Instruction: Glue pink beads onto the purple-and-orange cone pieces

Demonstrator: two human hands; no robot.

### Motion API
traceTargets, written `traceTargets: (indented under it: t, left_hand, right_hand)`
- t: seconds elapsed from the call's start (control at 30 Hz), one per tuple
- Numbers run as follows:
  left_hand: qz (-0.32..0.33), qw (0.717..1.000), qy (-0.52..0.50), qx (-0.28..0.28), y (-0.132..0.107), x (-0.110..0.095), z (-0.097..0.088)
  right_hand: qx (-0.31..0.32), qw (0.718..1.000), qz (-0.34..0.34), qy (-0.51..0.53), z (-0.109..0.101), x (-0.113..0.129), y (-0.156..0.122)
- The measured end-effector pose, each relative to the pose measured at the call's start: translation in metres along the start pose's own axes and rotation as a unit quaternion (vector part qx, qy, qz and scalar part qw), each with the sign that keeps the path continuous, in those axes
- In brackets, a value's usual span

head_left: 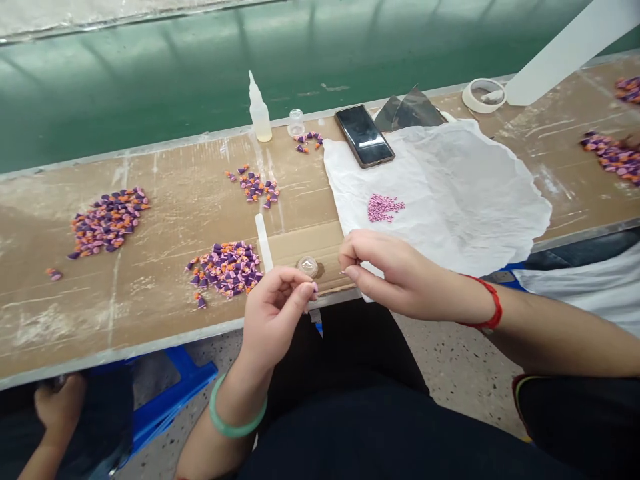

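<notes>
My left hand (275, 310) is closed in a pinch, thumb against forefinger, on a small pink piece (315, 288) that is mostly hidden by the fingers. To its right, my right hand (400, 270) pinches something tiny at its fingertips, too small to make out. Just beyond my left fingers a small round clear dish (307, 266) rests on a cardboard sheet (325, 240). A heap of little purple, pink and orange cone-topped figures (227, 269) lies beside my left hand. Tiny pink bits (384, 207) are piled on a white cloth-like sheet (465, 187) beyond my right hand.
More figures lie in a left heap (107, 223) and a middle cluster (257, 187). A white flat stick (263, 241), dropper bottle (259, 110), clear little jar (296, 123), phone (365, 135) and tape roll (483, 95) are on the table. Another person's hand (61, 402) shows lower left.
</notes>
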State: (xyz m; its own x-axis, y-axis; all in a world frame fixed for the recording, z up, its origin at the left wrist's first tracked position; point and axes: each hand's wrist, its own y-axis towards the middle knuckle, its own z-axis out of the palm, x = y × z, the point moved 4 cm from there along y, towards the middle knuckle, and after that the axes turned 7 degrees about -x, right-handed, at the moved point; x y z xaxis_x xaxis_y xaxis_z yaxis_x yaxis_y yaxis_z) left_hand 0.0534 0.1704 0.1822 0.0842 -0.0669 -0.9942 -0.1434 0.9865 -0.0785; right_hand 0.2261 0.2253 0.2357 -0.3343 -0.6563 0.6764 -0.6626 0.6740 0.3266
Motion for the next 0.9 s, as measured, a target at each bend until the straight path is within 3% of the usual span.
traceTargets:
  t: [0.17,0.53,0.77,0.9]
  left_hand:
    - [-0.015,0.999,0.039,-0.023,-0.005,0.014,-0.026]
    - [-0.04,0.999,0.013,-0.007,-0.005,0.019,-0.024]
    - [-0.062,0.998,-0.01,-0.006,-0.007,0.026,-0.025]
    - [-0.063,0.995,-0.064,-0.032,-0.007,0.024,-0.024]
  right_hand:
    - [0.082,0.994,-0.029,-0.063,0.015,-0.014,0.022]
    - [0.216,0.946,-0.054,-0.236,0.039,-0.023,0.055]
    - [0.232,0.938,-0.048,-0.253,0.042,-0.022,0.059]
    - [0.193,0.961,-0.02,-0.196,0.036,-0.016,0.058]
